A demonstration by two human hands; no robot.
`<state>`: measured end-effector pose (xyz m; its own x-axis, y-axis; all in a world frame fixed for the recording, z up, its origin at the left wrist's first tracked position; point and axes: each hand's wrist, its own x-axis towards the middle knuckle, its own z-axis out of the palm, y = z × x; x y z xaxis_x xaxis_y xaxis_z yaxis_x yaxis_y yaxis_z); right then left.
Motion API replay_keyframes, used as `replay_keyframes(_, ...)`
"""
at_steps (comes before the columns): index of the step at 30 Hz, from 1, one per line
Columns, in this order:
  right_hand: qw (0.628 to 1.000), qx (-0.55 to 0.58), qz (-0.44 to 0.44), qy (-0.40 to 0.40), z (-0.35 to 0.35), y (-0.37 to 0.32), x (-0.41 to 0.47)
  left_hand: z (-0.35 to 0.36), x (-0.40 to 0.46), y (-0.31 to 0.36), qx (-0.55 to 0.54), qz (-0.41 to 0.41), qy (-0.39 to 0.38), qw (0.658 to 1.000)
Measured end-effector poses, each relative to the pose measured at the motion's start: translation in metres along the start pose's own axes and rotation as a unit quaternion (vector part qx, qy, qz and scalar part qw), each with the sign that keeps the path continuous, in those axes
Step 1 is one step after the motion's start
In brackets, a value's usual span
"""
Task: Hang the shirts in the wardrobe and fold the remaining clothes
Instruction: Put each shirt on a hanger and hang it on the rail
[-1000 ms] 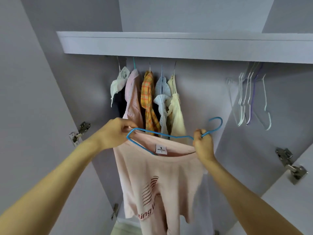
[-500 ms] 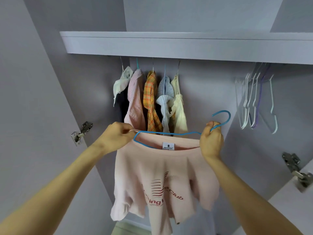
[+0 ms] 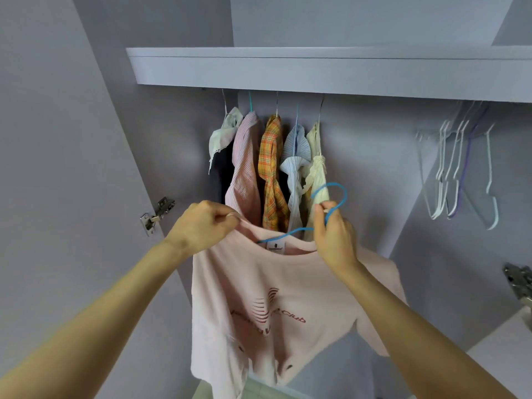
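A pale pink T-shirt (image 3: 276, 300) with red print hangs in front of me, inside the open wardrobe. My left hand (image 3: 201, 228) pinches its left shoulder at the neckline. My right hand (image 3: 334, 237) grips the neck of a blue wire hanger (image 3: 331, 194); its hook curls above my fingers. Most of the hanger sits inside the shirt's collar, with one blue arm showing at the neck opening. Several shirts (image 3: 267, 168) hang on the rail behind.
A shelf (image 3: 316, 70) runs above the rail. Several empty white and purple hangers (image 3: 457, 168) hang at the right. Door hinges show at the left (image 3: 158, 214) and right (image 3: 521, 283) on the open wardrobe doors.
The hanger's left arm has slipped inside the shirt's collar. My right hand moved left and the hanger tilted, its hook higher. The shirt has spread wider on the right.
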<state>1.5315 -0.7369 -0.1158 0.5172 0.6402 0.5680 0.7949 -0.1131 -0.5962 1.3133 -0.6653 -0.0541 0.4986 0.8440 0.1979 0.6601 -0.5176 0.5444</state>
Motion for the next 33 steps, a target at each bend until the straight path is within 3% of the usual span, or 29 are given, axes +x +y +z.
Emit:
replay_keyframes(5,0.975,0.004,-0.042,-0.220,-0.006,-0.024,0.014,0.009,-0.009,-0.008,0.050,-0.040,0.018,0.998)
replay_keyframes(8,0.942,-0.087,-0.061,-0.318,-0.011,-0.021,0.017,0.013,-0.012,-0.020,0.040,-0.059,0.021,0.997)
replay_keyframes(10,0.925,-0.088,-0.076,-0.362,-0.008,-0.019,0.013,0.019,-0.012,-0.021,0.034,-0.043,0.014,0.998)
replay_keyframes(12,0.941,0.015,-0.044,-0.334,-0.004,-0.019,0.010,0.023,-0.014,-0.020,0.031,-0.017,-0.007,0.999)
replay_keyframes(14,0.965,0.102,0.001,-0.241,-0.004,-0.019,0.012,0.023,-0.016,-0.019,0.019,0.031,-0.036,0.999)
replay_keyframes(17,0.976,0.137,0.028,-0.168,-0.007,-0.014,0.015,0.016,-0.019,-0.030,0.026,0.071,-0.035,0.997)
replay_keyframes(23,0.978,0.157,0.010,-0.140,-0.015,-0.011,0.016,0.003,-0.026,-0.058,0.045,-0.054,-0.057,0.996)
replay_keyframes(28,0.981,0.127,-0.006,-0.145,-0.020,-0.009,0.018,-0.008,-0.026,-0.057,0.040,-0.025,0.126,0.991)
replay_keyframes(30,0.981,0.118,-0.011,-0.156,-0.021,-0.010,0.015,-0.008,-0.026,-0.055,0.070,0.000,0.115,0.991)
replay_keyframes(33,0.978,0.112,-0.037,-0.173,-0.020,-0.021,0.013,0.012,-0.028,-0.039,0.104,0.055,0.008,0.993)
